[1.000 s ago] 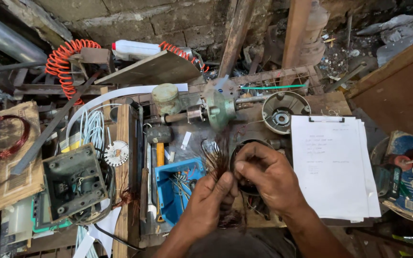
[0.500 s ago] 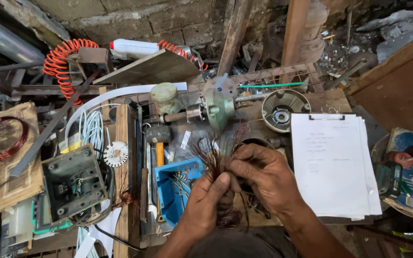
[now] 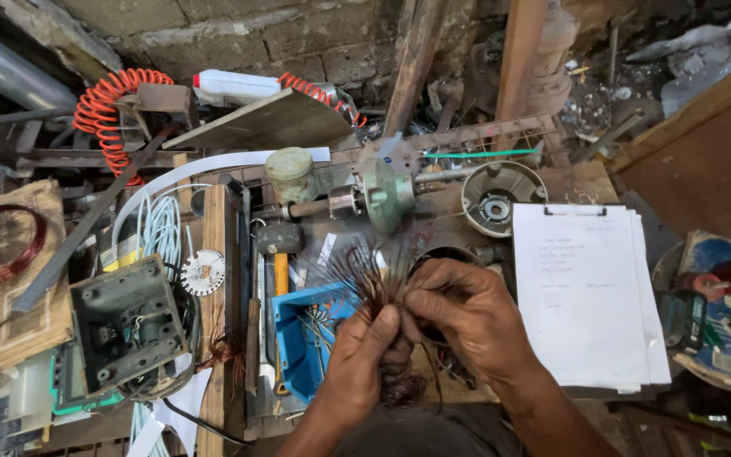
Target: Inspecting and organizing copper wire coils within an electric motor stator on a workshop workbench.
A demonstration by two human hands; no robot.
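Note:
Both my hands grip a bunch of reddish-brown copper winding wire [image 3: 372,279] just in front of me. My left hand [image 3: 364,360] clamps the lower part of the bunch, with its thumb pointing up. My right hand [image 3: 465,311] closes over the bunch from the right side. The cut wire ends fan upward and left above my fingers. A dark round motor stator [image 3: 443,254] lies partly hidden under my right hand. More tangled wire hangs below my left hand.
A blue plastic tray [image 3: 302,338] of small parts sits left of my hands. A clipboard with white paper [image 3: 585,296] lies to the right. A green-grey motor housing [image 3: 382,190], a round end cover [image 3: 497,196], a grey box [image 3: 129,326] and an orange coiled hose [image 3: 112,110] crowd the bench.
The wire bunch has been pulled up out of the stator and its ends now fan out higher. My hands have closed tighter around it and shifted slightly left.

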